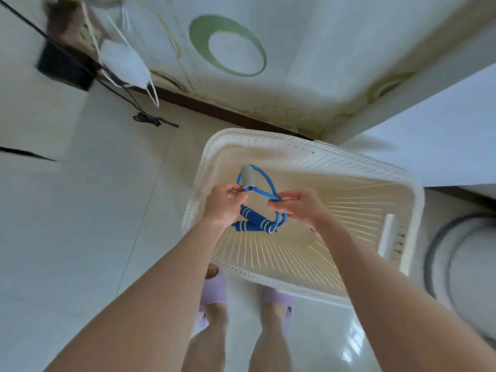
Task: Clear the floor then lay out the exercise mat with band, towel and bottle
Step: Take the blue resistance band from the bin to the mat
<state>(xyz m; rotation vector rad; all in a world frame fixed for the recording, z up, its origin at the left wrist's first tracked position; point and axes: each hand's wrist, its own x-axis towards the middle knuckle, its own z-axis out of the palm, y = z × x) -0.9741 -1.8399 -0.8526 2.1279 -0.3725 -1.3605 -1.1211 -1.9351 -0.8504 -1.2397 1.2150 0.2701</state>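
A blue resistance band (264, 183) with a grey sleeve and blue foam handles with white stripes hangs between my two hands. My left hand (224, 204) pinches the tube just below the grey sleeve. My right hand (300, 206) grips the tube's loop on the other side. Both hands hold the band above a white slotted plastic basket (349, 167) that stands on the floor in front of my feet. The basket's inside looks bare apart from a white handle at its right. No mat, towel or bottle is in view.
My feet in lilac slippers (214, 294) stand on glossy white tiles. A white cabinet (434, 124) is at the right, a round white object with a dark ring (461, 264) beside the basket. Black cables (150, 120) and a black box (64, 67) lie at the far left by the wall.
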